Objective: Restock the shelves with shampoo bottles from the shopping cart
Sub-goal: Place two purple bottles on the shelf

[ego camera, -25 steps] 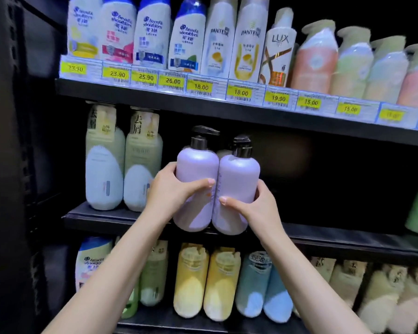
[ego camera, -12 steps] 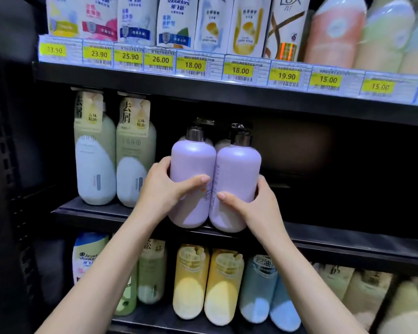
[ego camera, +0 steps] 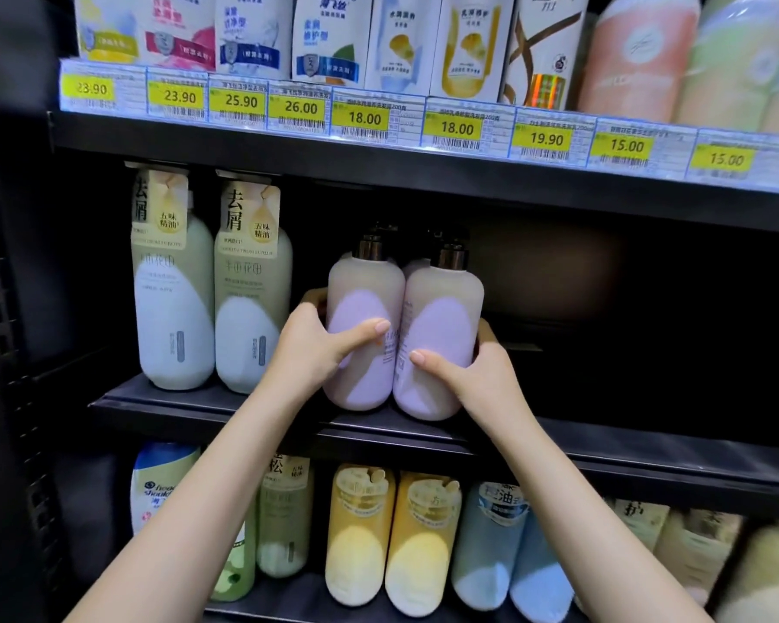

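Two lilac pump bottles stand upright side by side on the black middle shelf [ego camera: 648, 447]. My left hand [ego camera: 315, 348] wraps the left lilac bottle [ego camera: 360, 290] from its left side, thumb across the front. My right hand [ego camera: 473, 375] grips the right lilac bottle [ego camera: 446, 303] from its right side. Their bases are at the shelf surface, just behind the front lip. Both dark pump heads sit in shadow under the shelf above. The shopping cart is out of view.
Two pale green bottles [ego camera: 212, 290] stand left of the lilac pair. The middle shelf is dark to the right. Above, a shelf edge with yellow price tags [ego camera: 365, 119] carries several bottles. Yellow, blue and green bottles [ego camera: 392, 537] fill the lower shelf.
Both hands have pushed the two lilac bottles deeper into the middle shelf and down to its surface. The view has moved closer to the shelf.
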`<state>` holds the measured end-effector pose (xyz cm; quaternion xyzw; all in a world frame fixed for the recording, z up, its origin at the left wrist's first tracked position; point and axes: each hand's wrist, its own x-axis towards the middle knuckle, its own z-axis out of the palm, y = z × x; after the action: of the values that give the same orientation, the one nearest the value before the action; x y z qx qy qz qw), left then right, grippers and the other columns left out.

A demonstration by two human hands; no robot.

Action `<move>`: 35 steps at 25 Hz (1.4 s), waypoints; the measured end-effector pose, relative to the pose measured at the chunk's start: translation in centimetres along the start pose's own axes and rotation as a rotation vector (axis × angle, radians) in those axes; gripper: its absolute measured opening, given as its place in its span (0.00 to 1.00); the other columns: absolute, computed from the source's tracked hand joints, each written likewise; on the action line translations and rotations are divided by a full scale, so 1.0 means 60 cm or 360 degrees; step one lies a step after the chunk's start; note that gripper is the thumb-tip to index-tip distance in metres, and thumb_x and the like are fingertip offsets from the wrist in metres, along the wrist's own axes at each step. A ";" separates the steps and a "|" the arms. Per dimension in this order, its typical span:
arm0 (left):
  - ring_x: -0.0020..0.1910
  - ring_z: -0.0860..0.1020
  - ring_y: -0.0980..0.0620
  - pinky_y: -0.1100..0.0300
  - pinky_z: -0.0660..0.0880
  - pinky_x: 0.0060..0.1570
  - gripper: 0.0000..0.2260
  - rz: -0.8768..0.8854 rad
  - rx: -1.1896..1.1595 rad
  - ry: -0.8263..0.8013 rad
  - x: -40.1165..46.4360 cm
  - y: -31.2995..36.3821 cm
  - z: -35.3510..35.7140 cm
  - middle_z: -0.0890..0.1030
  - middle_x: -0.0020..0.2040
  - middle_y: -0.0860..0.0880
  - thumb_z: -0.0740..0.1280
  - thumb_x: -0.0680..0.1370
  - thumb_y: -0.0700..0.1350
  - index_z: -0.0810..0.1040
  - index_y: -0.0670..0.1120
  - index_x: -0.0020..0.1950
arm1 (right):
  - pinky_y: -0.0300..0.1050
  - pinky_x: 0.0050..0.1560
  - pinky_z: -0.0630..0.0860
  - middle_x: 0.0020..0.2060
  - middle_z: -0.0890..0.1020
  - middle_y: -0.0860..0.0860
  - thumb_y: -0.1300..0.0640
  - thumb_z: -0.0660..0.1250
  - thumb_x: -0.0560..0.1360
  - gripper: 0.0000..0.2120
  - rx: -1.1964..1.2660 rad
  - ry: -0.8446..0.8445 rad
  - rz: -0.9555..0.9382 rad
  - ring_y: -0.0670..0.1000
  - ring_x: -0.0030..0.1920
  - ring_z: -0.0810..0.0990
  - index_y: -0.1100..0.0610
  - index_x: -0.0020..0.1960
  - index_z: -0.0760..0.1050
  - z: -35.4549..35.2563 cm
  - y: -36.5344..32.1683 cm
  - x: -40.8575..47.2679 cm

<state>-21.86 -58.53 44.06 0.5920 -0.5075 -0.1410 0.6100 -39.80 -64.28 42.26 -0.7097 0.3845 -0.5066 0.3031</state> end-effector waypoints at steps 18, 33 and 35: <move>0.52 0.79 0.55 0.59 0.74 0.50 0.34 -0.0049 0.0077 -0.0144 -0.011 -0.076 0.004 0.80 0.55 0.51 0.80 0.59 0.55 0.73 0.47 0.59 | 0.46 0.54 0.77 0.56 0.76 0.49 0.45 0.79 0.60 0.42 -0.0208 0.0120 0.0083 0.49 0.54 0.78 0.50 0.68 0.64 0.003 0.021 -0.030; 0.49 0.78 0.63 0.68 0.72 0.43 0.25 -0.0021 -0.0068 -0.0166 -0.016 -0.076 0.002 0.80 0.52 0.54 0.78 0.66 0.46 0.73 0.46 0.59 | 0.52 0.62 0.73 0.62 0.73 0.51 0.37 0.77 0.55 0.50 -0.0388 0.0131 0.0085 0.52 0.61 0.74 0.49 0.71 0.61 0.010 0.022 -0.029; 0.48 0.78 0.63 0.69 0.72 0.42 0.23 0.0000 -0.0045 -0.0148 -0.015 -0.077 0.001 0.80 0.50 0.56 0.78 0.65 0.47 0.74 0.47 0.56 | 0.49 0.62 0.74 0.61 0.75 0.48 0.42 0.78 0.58 0.47 -0.0170 0.0004 0.0123 0.49 0.61 0.76 0.49 0.71 0.61 0.001 0.029 -0.028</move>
<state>-20.36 -59.06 39.65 0.5761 -0.5333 -0.1754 0.5940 -40.48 -63.75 39.99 -0.7088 0.4385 -0.4742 0.2837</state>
